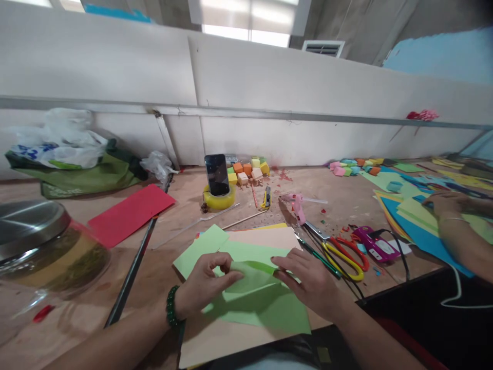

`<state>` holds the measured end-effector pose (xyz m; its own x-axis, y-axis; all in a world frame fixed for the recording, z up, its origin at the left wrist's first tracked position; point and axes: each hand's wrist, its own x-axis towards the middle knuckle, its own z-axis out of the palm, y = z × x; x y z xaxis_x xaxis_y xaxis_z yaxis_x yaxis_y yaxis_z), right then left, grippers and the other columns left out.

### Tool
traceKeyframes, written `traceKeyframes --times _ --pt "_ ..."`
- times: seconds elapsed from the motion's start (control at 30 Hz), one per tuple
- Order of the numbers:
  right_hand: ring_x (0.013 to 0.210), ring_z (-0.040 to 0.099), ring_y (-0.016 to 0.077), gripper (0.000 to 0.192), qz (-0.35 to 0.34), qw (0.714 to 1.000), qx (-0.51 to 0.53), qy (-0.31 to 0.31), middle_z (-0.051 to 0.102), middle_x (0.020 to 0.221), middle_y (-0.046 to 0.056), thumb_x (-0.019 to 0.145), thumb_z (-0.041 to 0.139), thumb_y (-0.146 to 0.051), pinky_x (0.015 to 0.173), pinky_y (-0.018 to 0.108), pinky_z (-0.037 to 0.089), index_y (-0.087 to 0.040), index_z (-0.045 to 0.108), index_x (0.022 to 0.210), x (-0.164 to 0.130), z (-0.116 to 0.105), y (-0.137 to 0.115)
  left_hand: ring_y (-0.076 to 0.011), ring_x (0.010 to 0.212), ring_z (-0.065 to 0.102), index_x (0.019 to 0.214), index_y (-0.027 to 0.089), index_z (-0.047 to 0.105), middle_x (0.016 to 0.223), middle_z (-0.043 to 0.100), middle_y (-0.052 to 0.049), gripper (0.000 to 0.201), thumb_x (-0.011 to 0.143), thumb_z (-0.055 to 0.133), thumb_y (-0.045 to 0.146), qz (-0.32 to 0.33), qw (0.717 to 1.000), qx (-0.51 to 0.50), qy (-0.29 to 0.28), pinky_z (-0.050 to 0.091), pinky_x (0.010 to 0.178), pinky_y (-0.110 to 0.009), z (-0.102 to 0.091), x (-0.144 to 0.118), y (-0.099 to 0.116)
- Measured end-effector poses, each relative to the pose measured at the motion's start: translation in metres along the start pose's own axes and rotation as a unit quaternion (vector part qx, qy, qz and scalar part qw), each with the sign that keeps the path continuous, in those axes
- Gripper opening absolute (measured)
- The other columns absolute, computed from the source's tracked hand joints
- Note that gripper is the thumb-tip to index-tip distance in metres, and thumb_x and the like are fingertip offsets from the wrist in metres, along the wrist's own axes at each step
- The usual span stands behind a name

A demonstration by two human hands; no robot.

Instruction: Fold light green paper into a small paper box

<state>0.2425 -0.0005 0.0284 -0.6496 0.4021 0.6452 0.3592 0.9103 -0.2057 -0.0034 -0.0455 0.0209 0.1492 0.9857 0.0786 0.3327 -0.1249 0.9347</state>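
Green paper [265, 303] lies pinched between both hands.

Left hand [206, 283], right hand [308, 280] pinching
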Motion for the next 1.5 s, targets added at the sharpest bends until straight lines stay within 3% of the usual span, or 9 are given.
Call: traceKeyframes --times 0.27,0.47,0.7,0.83,0.93,1.03,1.13,1.23,1.5 --pt "0.080 0.065 0.0157 0.022 -0.067 0.998 -0.008 0.004 0.073 0.089 0.007 0.090 0.046 -0.005 0.070 0.028 0.055 -0.019 0.059 0.102 -0.001 -0.008 0.001 -0.0096 0.054 0.026 0.051 0.020 0.029 0.055 0.024 0.005 0.056 0.081 0.048 0.064 -0.010 0.998 -0.056 -0.024 0.027 0.052 -0.024 -0.006 0.001 0.007" --pt "0.101 0.062 0.0219 0.025 -0.052 0.995 -0.079 -0.005 0.069 0.108 0.012 0.088 0.059 -0.018 0.085 0.038 0.055 -0.019 0.058 0.112 0.003 -0.004 -0.007 -0.0108 0.055 0.039 0.053 0.018 0.045 0.054 0.042 0.003 0.044 0.081 0.057 0.049 0.036 0.999 0.010 0.026 0.035 0.055 -0.024 -0.002 -0.002 0.006" --pt "0.075 0.058 0.0169 0.018 -0.085 0.993 -0.079 -0.015 0.070 0.092 0.008 0.089 0.047 -0.008 0.067 0.030 0.051 -0.019 0.062 0.087 -0.004 0.003 -0.013 -0.0099 0.053 0.042 0.057 0.017 0.049 0.055 0.046 0.003 0.033 0.080 0.059 0.039 0.048 0.997 0.006 0.061 0.037 0.053 -0.022 0.000 -0.008 0.004" --pt "0.071 0.058 0.0167 0.021 -0.070 0.995 -0.070 -0.023 0.070 0.084 0.006 0.091 0.042 -0.008 0.064 0.030 0.049 -0.018 0.059 0.083 -0.013 0.004 -0.015 -0.0102 0.056 0.046 0.079 0.019 0.052 0.067 0.049 0.003 0.016 0.078 0.056 0.035 0.009 0.996 -0.006 0.089 0.038 0.049 -0.020 -0.002 -0.006 0.003" --pt "0.077 0.062 0.0180 0.020 -0.060 0.996 -0.057 -0.034 0.072 0.088 0.007 0.091 0.042 -0.008 0.067 0.032 0.052 -0.018 0.058 0.083 -0.022 0.008 -0.013 -0.0136 0.062 0.050 0.109 0.021 0.051 0.073 0.052 0.002 0.032 0.077 0.051 0.026 0.004 0.994 0.094 0.063 0.043 0.052 -0.022 -0.003 -0.005 -0.001" --pt "0.084 0.065 0.0184 0.023 -0.033 0.998 -0.045 -0.036 0.073 0.092 0.009 0.088 0.041 -0.003 0.073 0.033 0.056 -0.018 0.057 0.086 -0.031 0.014 -0.009 -0.0242 0.097 0.056 0.125 0.021 0.052 0.103 0.061 -0.010 0.047 0.079 0.049 0.020 0.079 0.960 0.264 0.045 0.047 0.085 -0.041 -0.003 -0.005 -0.004" --pt "0.089 0.068 0.0178 0.031 -0.005 0.998 -0.034 -0.047 0.072 0.094 0.010 0.081 0.036 0.004 0.077 0.032 0.058 -0.019 0.056 0.089 -0.037 0.017 -0.007 -0.0331 0.124 0.044 0.129 0.026 0.054 0.132 0.054 -0.013 0.049 0.081 0.058 0.034 0.200 0.904 0.376 -0.027 0.024 0.108 -0.055 -0.003 -0.007 -0.007" --pt "0.095 0.067 0.0179 0.034 0.030 0.997 0.008 -0.073 0.071 0.097 0.010 0.072 0.034 0.006 0.081 0.032 0.058 -0.019 0.052 0.086 -0.041 0.016 -0.007 -0.0334 0.121 0.048 0.129 0.025 0.053 0.126 0.061 -0.011 0.058 0.077 0.064 0.048 0.255 0.869 0.403 -0.130 0.018 0.110 -0.054 -0.001 -0.008 -0.007" --pt "0.102 0.062 0.0218 0.040 0.091 0.984 0.112 -0.104 0.067 0.107 0.011 0.062 0.043 0.001 0.084 0.036 0.055 -0.021 0.048 0.094 -0.043 0.006 -0.009 -0.0207 0.087 0.058 0.096 0.020 0.063 0.089 0.068 -0.006 0.027 0.091 0.040 0.007 0.323 0.825 0.443 -0.136 0.036 0.087 -0.038 0.005 -0.004 0.001"
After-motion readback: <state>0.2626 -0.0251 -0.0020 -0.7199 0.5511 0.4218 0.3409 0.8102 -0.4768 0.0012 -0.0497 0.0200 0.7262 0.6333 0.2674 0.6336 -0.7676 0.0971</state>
